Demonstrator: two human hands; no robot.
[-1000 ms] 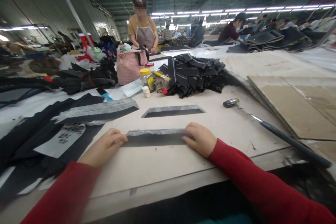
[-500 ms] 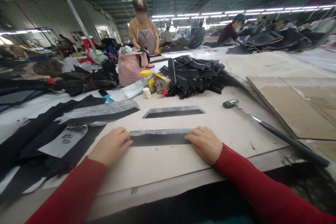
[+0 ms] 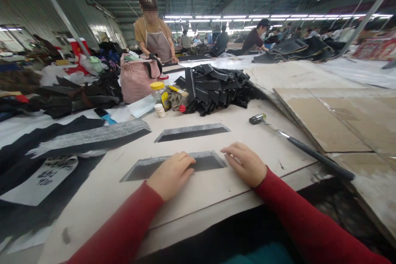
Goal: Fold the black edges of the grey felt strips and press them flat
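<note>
My left hand (image 3: 172, 173) lies across the middle of a dark strip (image 3: 210, 162) with a grey, fuzzy-looking upper edge, fingers laid flat and pointing right. Both slanted ends of the strip show, but the hand hides part of its centre. Just off the strip's right end, my right hand (image 3: 246, 164) hovers with fingers slightly bent and apart, nothing in it. A similar dark strip (image 3: 192, 133) with a grey border rests farther back on the pale board (image 3: 204, 196). To the left, a longer grey-and-black strip (image 3: 93, 137) lies over dark material.
A hammer-like tool (image 3: 305, 146) with a long black handle lies at right, beside brown cardboard (image 3: 340, 123). Behind are a pile of black pieces (image 3: 216, 88), a yellow-lidded jar (image 3: 158, 94), a white bottle (image 3: 160, 110) and a pink bag (image 3: 137, 80). A co-worker (image 3: 154, 35) stands opposite.
My left hand has moved from the near strip's left end to its middle. My right hand has come off its right end. The camera view has shifted right.
</note>
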